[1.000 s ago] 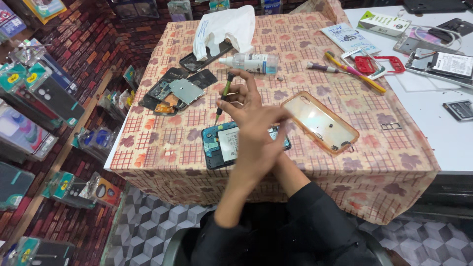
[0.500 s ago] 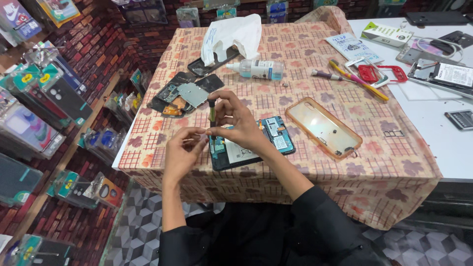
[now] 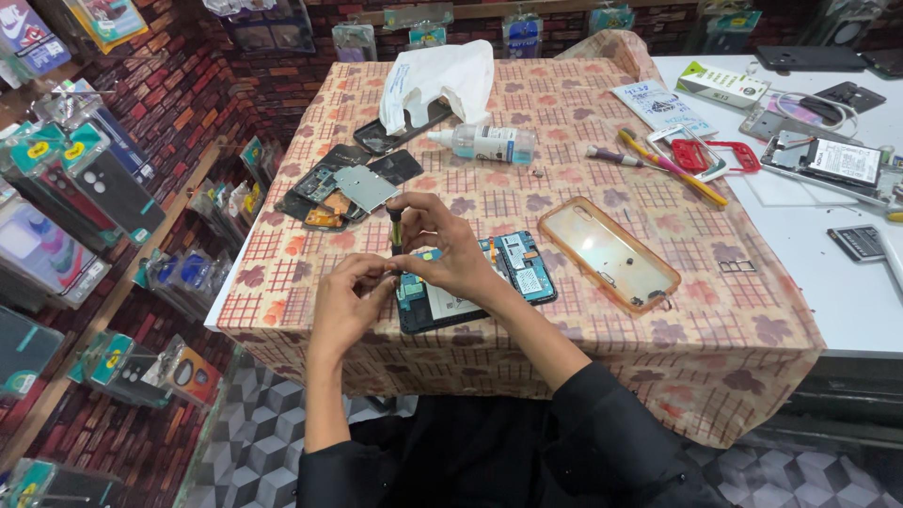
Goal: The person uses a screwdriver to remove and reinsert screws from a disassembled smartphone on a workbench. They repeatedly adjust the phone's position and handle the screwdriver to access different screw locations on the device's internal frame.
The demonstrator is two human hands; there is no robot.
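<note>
An opened phone (image 3: 513, 273) with its blue circuit boards and battery showing lies on the patterned tablecloth (image 3: 564, 169) near the front edge. My right hand (image 3: 437, 245) holds a small dark-handled screwdriver (image 3: 396, 229) upright over the phone's left end. My left hand (image 3: 348, 301) rests at the phone's left corner, fingertips pinched against it beside the screwdriver tip.
A clear orange-rimmed phone case (image 3: 609, 254) lies right of the phone. Dark phone parts (image 3: 343, 183) lie behind my hands. Further back are a clear bottle (image 3: 489, 143) and a white plastic bag (image 3: 442, 75). Tools and a red frame (image 3: 701, 155) sit right. Display racks (image 3: 56, 216) stand left.
A second ago my right hand reached across the phone; since then both hands have settled at its left end, with the screwdriver now upright over it.
</note>
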